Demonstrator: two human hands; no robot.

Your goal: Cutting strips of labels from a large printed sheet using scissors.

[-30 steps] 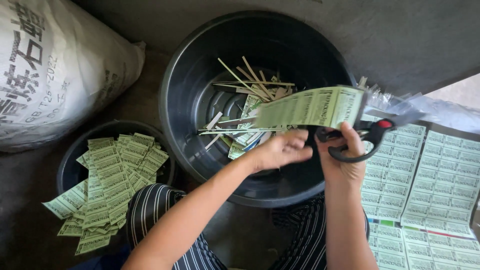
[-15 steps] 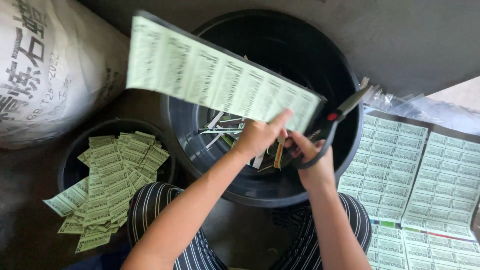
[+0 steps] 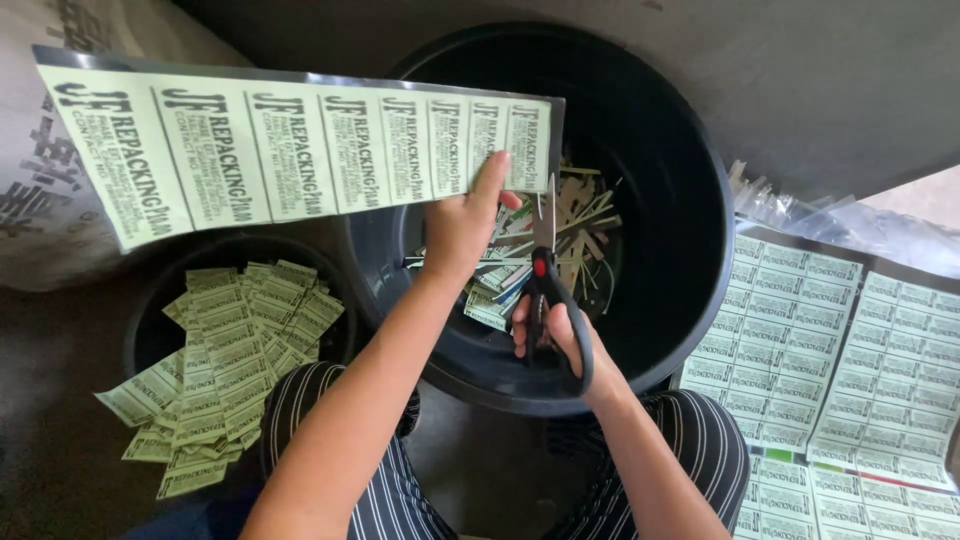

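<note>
Pale green strip of labels (image 3: 300, 150), half a second ago tilted and reaching down toward the scissors, now lies level and stretched out to 9 o'clock. Left hand (image 3: 465, 225) pinches its right end. Scissors (image 3: 548, 290), before off at 3 o'clock, stand upright under that end, blades apart, right hand (image 3: 555, 335) closed through the handles. Cutting looks about to begin. Black tub (image 3: 680, 330) below holds offcuts. Cut labels (image 3: 225, 360) fill a smaller bucket (image 3: 145, 330) at 8 o'clock; uncut sheets (image 3: 850, 370) at 4 o'clock. Nothing blocks the blades.

Green label strip (image 3: 300, 150) held flat against upright scissors (image 3: 545, 290)
</note>
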